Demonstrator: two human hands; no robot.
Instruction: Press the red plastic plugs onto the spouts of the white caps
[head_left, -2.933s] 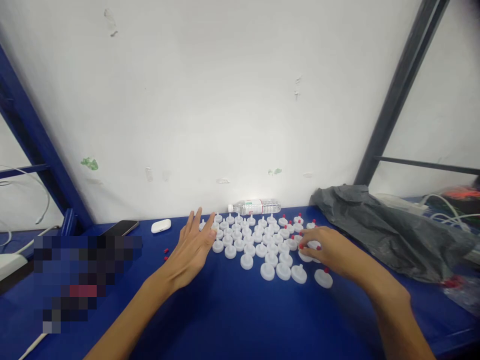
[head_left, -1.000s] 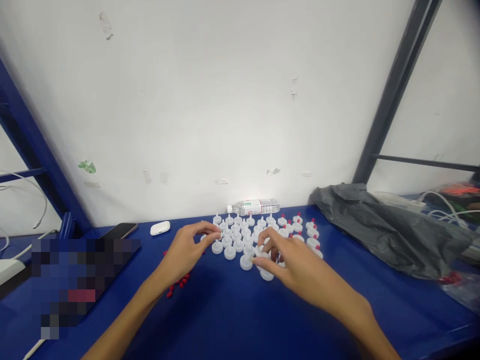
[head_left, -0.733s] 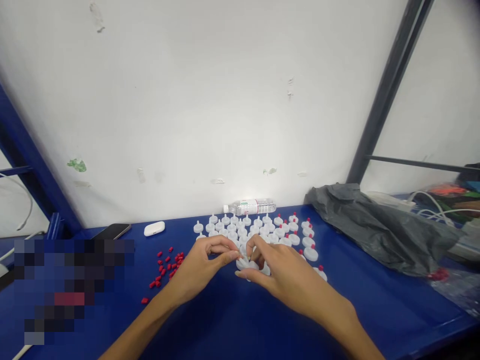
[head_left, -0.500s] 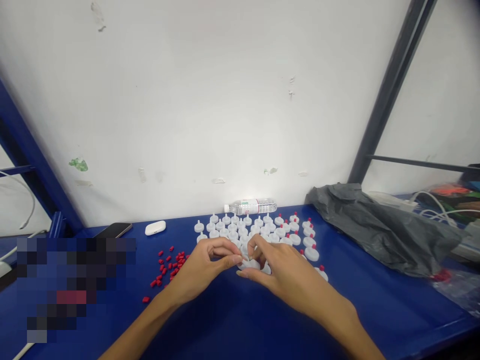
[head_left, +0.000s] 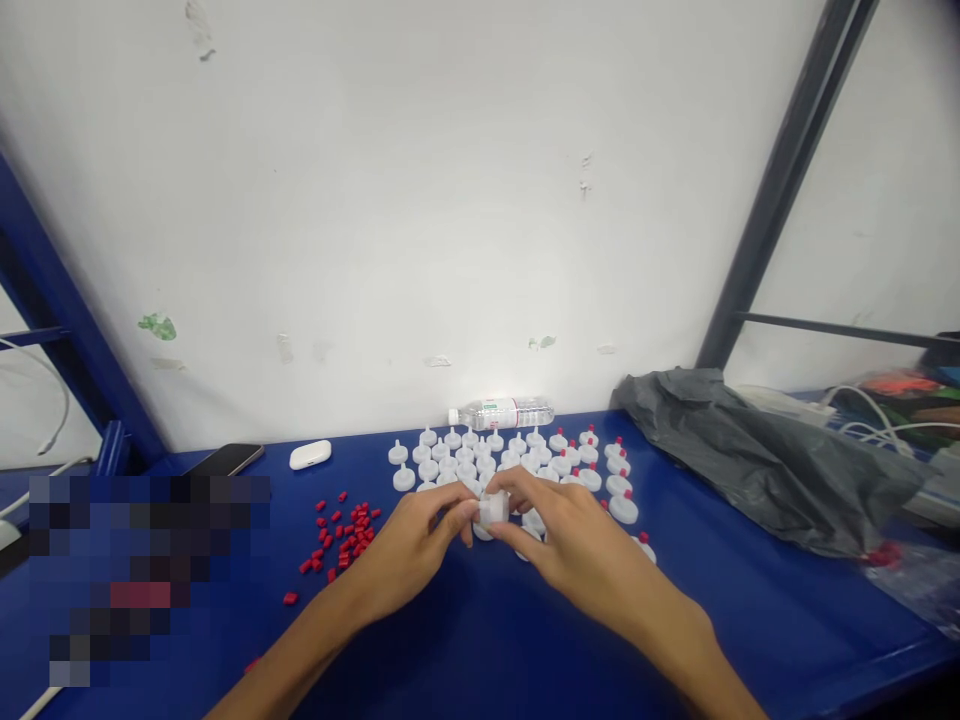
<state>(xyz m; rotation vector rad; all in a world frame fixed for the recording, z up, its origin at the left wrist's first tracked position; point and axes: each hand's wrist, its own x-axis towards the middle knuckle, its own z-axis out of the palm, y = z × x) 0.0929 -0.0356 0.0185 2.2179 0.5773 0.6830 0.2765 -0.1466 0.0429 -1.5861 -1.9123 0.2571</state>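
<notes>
My right hand [head_left: 551, 515] grips a white plastic nozzle cap [head_left: 493, 507] between thumb and fingers, tipped on its side just above the blue table. My left hand [head_left: 431, 530] is pinched at the left end of that cap, its fingertips touching it. What sits inside the left pinch is hidden. Behind and under the hands stand several more white nozzle caps [head_left: 403, 478], spouts up. To their right, several of the same kind wear red tips [head_left: 622, 508]. Small red tips [head_left: 352, 535] lie loose in a pile left of my left hand.
A clear bottle [head_left: 510, 412] lies against the wall. On the left are a white earphone case [head_left: 310, 455], a dark phone [head_left: 229, 459] and a blurred-out patch. A grey plastic bag [head_left: 750, 450] covers the right rear of the blue table [head_left: 450, 650].
The nozzle cap in my right hand has turned onto its side and shows more clearly. My left fingertips have drawn slightly left, and the left forearm has shifted a little.
</notes>
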